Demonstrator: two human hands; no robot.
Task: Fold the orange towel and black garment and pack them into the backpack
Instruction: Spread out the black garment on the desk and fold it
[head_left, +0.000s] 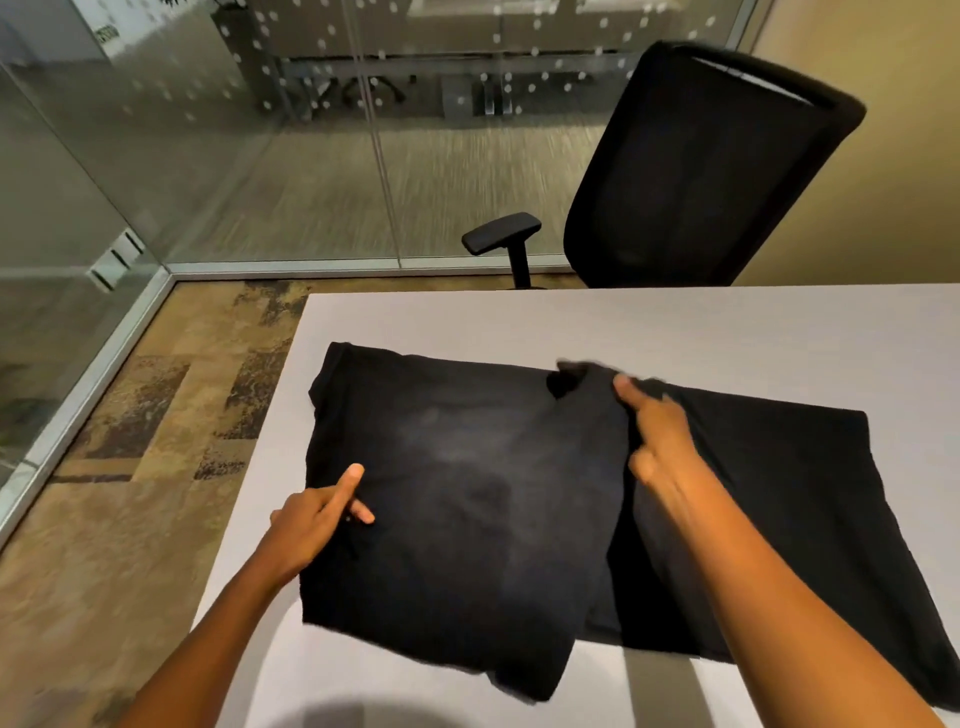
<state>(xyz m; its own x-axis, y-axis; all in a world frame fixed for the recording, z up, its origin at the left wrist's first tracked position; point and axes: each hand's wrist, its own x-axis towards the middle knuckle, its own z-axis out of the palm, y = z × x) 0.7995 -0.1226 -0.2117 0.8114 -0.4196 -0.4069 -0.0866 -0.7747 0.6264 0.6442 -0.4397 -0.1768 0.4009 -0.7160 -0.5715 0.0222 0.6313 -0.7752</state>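
Glass walls (218, 130) enclosed the far side of the room, their panels speckled with pale dots, and patchy brown carpet (130, 467) ran along their base. Nearer stood a pale grey table (571, 322), its left corner jutting toward the carpet, and behind its far edge a black office chair (711, 171) faced away, one armrest showing. The black garment (467, 493) lay spread across the middle of the table, reaching from near the left edge to the right of the view; one part of it was doubled over the rest along a slanted fold, so a darker layer showed beneath on the right. The right hand (660, 441) rested on top of the garment near its far edge, fingers bunched into a gathered ridge of cloth, apparently pinching it, though motion blur softened the fingertips. The left hand (322, 512) sat at the garment's left side, index finger stretched flat on the fabric while the thumb and remaining fingers curled in a light pinch on the cloth. Both bare forearms reached in from the near edge.
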